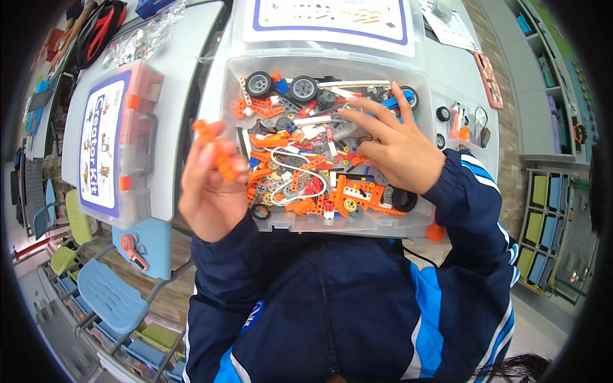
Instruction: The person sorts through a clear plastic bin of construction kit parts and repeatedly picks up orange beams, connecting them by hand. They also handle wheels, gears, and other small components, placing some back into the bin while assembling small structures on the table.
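My left hand (209, 188) is raised at the left side of an open clear plastic box (237, 71). Pinched between its thumb and fingers is an orange toy building piece (217, 150), slightly blurred. Over the right half of the box, my right hand (403, 148) reaches in with fingers spread, close above the loose parts. Beside its fingertips lies a blue piece (397, 102). Mixed building parts fill the box: orange beams (363, 191), grey gears, black-tyred wheels (303, 88) and a looped white cord (297, 167). Some parts under my right hand are hidden.
The box's lid (329, 19) stands open behind it. To the right is a small clear tray (465, 131) with wheels and orange parts, near a pink case (488, 80). A closed kit box (137, 137) lies on the left table. Blue chairs (115, 290) stand lower left.
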Demonstrator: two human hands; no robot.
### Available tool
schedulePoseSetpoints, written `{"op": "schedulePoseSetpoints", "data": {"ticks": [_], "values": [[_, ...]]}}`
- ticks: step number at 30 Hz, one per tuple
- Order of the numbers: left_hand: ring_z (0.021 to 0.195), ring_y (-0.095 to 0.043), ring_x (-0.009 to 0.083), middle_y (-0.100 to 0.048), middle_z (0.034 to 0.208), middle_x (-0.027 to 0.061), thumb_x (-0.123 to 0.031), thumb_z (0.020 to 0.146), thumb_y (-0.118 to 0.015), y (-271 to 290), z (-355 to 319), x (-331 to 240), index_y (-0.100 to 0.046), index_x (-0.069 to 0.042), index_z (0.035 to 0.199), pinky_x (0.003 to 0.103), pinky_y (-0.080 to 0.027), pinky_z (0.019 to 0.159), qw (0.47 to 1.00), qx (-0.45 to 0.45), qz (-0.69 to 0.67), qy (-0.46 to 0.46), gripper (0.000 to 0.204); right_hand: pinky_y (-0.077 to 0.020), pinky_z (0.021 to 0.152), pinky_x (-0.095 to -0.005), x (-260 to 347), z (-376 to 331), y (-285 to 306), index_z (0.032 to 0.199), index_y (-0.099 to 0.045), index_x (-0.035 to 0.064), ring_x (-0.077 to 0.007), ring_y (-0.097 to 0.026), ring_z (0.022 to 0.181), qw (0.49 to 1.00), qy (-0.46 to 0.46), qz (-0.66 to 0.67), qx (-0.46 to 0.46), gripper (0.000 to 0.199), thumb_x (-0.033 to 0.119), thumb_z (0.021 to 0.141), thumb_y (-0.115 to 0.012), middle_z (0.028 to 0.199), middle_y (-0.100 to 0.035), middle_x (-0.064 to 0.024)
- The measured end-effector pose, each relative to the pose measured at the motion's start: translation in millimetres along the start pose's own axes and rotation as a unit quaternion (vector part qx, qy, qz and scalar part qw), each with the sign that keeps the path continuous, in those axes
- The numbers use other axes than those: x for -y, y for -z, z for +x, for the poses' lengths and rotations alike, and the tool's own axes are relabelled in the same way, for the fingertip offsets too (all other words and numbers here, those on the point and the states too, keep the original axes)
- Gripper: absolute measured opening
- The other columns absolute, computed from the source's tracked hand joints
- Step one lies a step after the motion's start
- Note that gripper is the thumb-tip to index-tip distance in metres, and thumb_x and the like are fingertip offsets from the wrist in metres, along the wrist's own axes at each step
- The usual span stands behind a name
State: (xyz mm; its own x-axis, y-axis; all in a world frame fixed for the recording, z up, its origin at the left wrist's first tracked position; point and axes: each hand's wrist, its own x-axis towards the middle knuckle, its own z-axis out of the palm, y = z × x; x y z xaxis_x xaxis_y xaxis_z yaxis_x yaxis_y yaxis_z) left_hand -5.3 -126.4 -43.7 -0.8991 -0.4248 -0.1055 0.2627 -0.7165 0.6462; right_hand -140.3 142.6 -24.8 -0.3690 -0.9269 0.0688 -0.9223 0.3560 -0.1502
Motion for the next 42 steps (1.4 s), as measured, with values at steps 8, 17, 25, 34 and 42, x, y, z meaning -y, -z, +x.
{"op": "schedulePoseSetpoints", "data": {"ticks": [8,17,25,34,42], "values": [[0.105,-0.076,0.0282,-0.073,0.12,0.0259,-0.015,0.104,-0.066,-21.6,-2.4,-2.4,-0.055,0.008,0.143,0.036,-0.063,0.092,0.941,0.13,0.249,0.187,0.046,-0.0572,0.083,-0.0346,30.3,15.8,42.3,0.113,-0.08,0.0058,-0.026,-0.071,0.097,0.929,-0.005,0.352,-0.114,0.05,-0.022,0.079,-0.056,0.106,-0.069,-0.0114],[0.111,-0.073,0.0235,-0.073,0.124,0.0232,-0.005,0.101,-0.07,-20.7,-6.9,5.9,-0.054,0.009,0.144,0.036,-0.062,0.094,0.951,0.169,0.174,0.195,0.048,-0.058,0.086,-0.029,33.9,40.5,27.3,0.107,-0.074,-0.0039,-0.0155,-0.074,0.095,0.841,-0.116,0.521,-0.089,0.02,0.007,0.091,-0.08,0.1,-0.074,-0.0077],[0.114,-0.073,0.029,-0.072,0.124,0.0252,-0.007,0.103,-0.068,-20.2,-5.1,8.7,-0.055,0.007,0.143,0.037,-0.062,0.093,0.959,0.127,0.212,0.14,0.045,-0.0569,0.087,-0.0286,29.4,40.1,27.6,0.11,-0.074,-0.0032,-0.0146,-0.073,0.093,0.837,-0.148,0.52,-0.087,0.022,0.008,0.093,-0.079,0.099,-0.075,-0.0085],[0.109,-0.075,0.0353,-0.071,0.12,0.0291,-0.01,0.104,-0.065,-23.2,-6.0,4.4,-0.052,0.009,0.142,0.039,-0.064,0.09,0.973,0.035,0.222,0.045,0.044,-0.0555,0.08,-0.0387,3.7,-6.3,40.0,0.109,-0.073,0.0019,-0.0302,-0.07,0.09,0.972,-0.073,0.218,-0.045,0.025,0.007,0.086,-0.079,0.097,-0.071,-0.0122],[0.104,-0.076,0.0358,-0.072,0.119,0.0281,-0.009,0.104,-0.063,-21.5,-7.1,2.9,-0.052,0.009,0.141,0.041,-0.066,0.086,0.972,0.043,0.226,0.055,0.042,-0.0568,0.077,-0.0492,4.2,-32.9,11.2,0.102,-0.069,0.0011,-0.0387,-0.071,0.085,0.944,-0.069,0.194,0.257,0.027,0.012,0.079,-0.078,0.087,-0.07,-0.0165]]}}
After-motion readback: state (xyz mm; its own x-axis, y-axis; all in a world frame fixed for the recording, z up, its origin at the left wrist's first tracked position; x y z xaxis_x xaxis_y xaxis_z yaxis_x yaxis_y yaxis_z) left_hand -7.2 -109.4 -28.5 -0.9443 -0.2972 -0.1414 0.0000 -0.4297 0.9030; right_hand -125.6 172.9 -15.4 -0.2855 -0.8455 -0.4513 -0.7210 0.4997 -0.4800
